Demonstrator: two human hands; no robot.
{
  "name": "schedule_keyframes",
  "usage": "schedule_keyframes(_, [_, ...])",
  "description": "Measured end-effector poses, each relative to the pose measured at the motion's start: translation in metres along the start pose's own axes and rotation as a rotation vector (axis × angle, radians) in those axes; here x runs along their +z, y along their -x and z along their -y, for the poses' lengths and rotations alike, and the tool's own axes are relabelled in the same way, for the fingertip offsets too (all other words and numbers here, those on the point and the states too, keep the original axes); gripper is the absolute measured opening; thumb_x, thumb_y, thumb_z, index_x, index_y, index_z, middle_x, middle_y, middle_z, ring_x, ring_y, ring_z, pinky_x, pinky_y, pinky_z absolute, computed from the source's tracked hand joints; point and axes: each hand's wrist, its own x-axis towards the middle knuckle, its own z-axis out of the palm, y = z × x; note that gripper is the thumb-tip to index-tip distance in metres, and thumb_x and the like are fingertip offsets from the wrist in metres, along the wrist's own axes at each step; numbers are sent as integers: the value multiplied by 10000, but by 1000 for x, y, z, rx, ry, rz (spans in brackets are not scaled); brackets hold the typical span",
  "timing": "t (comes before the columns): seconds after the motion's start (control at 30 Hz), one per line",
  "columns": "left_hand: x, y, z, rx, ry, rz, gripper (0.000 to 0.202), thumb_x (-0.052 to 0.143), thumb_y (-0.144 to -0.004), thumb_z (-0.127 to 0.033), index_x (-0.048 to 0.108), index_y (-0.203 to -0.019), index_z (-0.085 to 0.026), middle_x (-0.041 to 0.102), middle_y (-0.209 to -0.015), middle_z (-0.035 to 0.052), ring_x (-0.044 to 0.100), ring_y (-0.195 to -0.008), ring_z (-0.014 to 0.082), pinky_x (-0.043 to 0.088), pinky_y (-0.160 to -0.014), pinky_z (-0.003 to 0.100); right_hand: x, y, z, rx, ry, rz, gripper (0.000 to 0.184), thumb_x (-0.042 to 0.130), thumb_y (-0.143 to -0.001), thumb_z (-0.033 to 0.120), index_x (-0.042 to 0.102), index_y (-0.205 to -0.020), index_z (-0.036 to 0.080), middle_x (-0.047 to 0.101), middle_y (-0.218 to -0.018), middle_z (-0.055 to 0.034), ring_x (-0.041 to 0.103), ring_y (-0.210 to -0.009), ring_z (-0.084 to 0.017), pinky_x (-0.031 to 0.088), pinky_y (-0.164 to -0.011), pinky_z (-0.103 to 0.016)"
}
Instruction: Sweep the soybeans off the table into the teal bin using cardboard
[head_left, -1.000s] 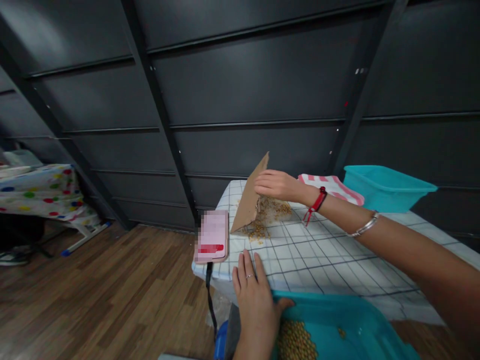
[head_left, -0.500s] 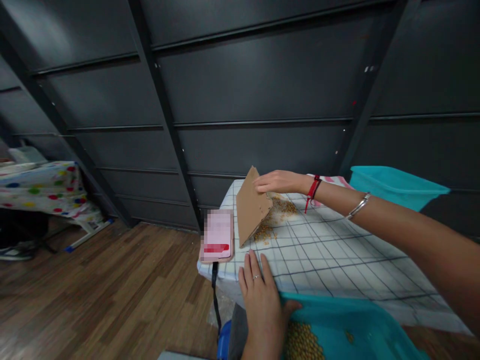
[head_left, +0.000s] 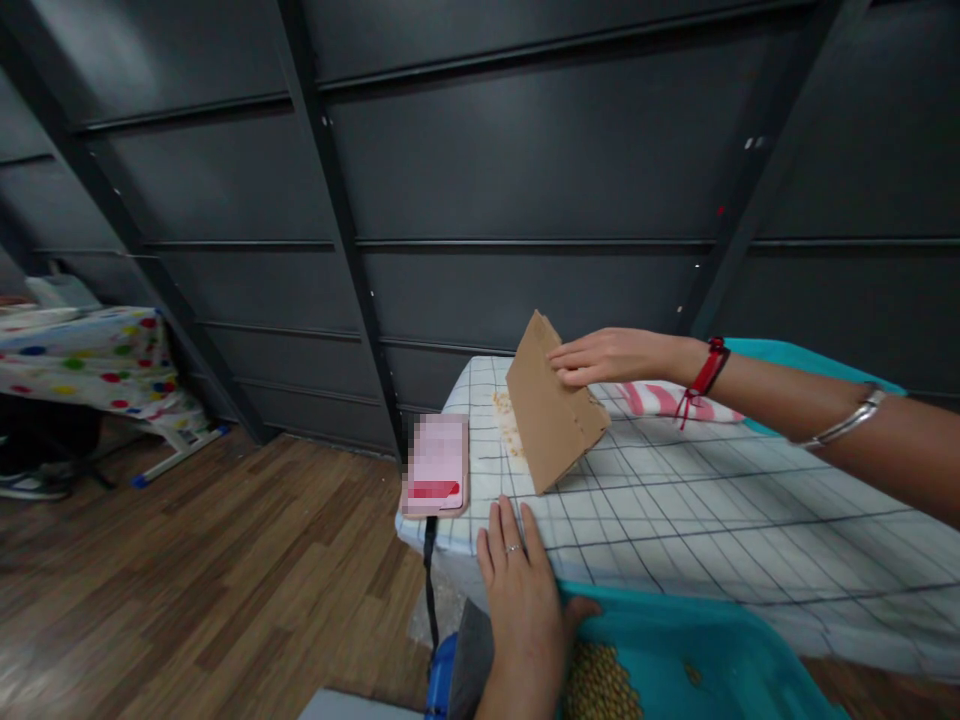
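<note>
My right hand [head_left: 596, 353] grips a folded piece of brown cardboard [head_left: 559, 405] by its upper part, fingers over the near face. The cardboard stands tilted, its lower edge at the checked tablecloth [head_left: 660, 510]. Pale yellow bits [head_left: 508, 422] lie scattered to its left; what lies behind it is hidden. My left hand [head_left: 521, 595] rests at the table's near edge with fingers stretched over the cloth and thumb hooked over the rim of a turquoise bin [head_left: 675, 597]. Yellow-brown beans [head_left: 602, 685] are heaped inside that bin, near the thumb.
A pink phone [head_left: 436, 462] lies on the table's left corner, a black strap [head_left: 430, 570] hanging below. Behind my right forearm are a pink-striped cloth [head_left: 652, 400] and another turquoise bin [head_left: 795, 358]. A dark panelled wall [head_left: 525, 170] rises behind the table.
My right hand and the cardboard have moved to the right. The grain pile seen right of the cardboard is now out of sight, and pale bits show on its left. My left hand stays put.
</note>
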Motion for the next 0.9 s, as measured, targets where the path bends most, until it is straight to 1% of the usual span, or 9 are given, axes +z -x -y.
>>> schedule_keyframes(0.1, [1, 1, 1, 4, 4, -10, 1020, 770, -458, -413, 309, -1292, -49, 325, -1370, 278, 277, -1270, 401, 275, -1005, 590, -10, 10, -1, -102, 66, 20, 336, 231, -924, 125, 551, -862, 209, 592, -1027, -53, 499, -1049, -129, 448, -778, -282])
schedule_keyframes(0.17, [2, 1, 1, 11, 13, -12, 1021, 765, -463, -418, 301, -1298, -56, 324, -1371, 275, 269, -1271, 409, 277, -999, 600, -16, 18, -1, -88, 99, -13, 338, 234, -924, 129, 551, -839, 211, 599, -1005, -49, 501, -1041, -130, 444, -784, -287])
schedule_keyframes(0.23, [3, 1, 3, 16, 22, -9, 1015, 753, -479, -427, 289, -1307, -68, 320, -1376, 270, 258, -1274, 414, 277, -992, 612, -21, 27, 0, -39, 127, -67, 337, 235, -922, 133, 552, -836, 208, 601, -1016, -57, 509, -1021, -136, 441, -785, -297])
schedule_keyframes(0.33, [3, 1, 5, 12, 18, 8, 1012, 746, -488, -449, 292, -1310, -72, 314, -1382, 263, 256, -1276, 413, 270, -991, 613, -25, 42, 10, 124, 204, -133, 334, 236, -907, 112, 558, -869, 192, 615, -985, -82, 543, -935, -163, 444, -736, -322])
schedule_keyframes(0.43, [2, -1, 6, 31, 24, 51, 1012, 750, -479, -471, 317, -1300, -68, 314, -1382, 264, 269, -1268, 416, 283, -986, 607, -23, 57, 30, 332, 321, -137, 296, 285, -874, 88, 565, -868, 181, 631, -847, -84, 562, -797, -189, 432, -673, -349])
schedule_keyframes(0.5, [1, -2, 5, 30, 19, 65, 1006, 765, -464, -456, 341, -1287, -62, 327, -1372, 271, 287, -1259, 418, 294, -982, 603, -20, 68, 49, 407, 397, -145, 270, 313, -858, 88, 569, -871, 172, 625, -773, -85, 551, -705, -190, 423, -634, -347])
schedule_keyframes(0.6, [-1, -2, 1, -1, -16, 19, 979, 792, -435, -400, 382, -1255, -55, 368, -1346, 273, 324, -1241, 411, 307, -978, 588, -16, 84, 81, 438, 481, -271, 277, 307, -848, 62, 572, -905, 119, 618, -726, -127, 529, -664, -201, 418, -593, -339])
schedule_keyframes(0.7, [0, -1, -2, 25, -22, -39, 948, 782, -457, -388, 379, -1249, -59, 387, -1336, 268, 338, -1234, 401, 314, -971, 580, -11, 98, 107, 495, 485, -263, 321, 290, -803, -11, 576, -855, 126, 604, -682, -111, 520, -631, -192, 407, -543, -319])
schedule_keyframes(0.9, [1, 0, -5, 52, -52, -75, 897, 749, -508, -390, 367, -1247, -57, 401, -1320, 274, 344, -1227, 399, 302, -968, 572, 8, 115, 128, 490, 418, -244, 280, 325, -823, 20, 579, -893, 115, 622, -732, -91, 555, -669, -178, 430, -588, -305])
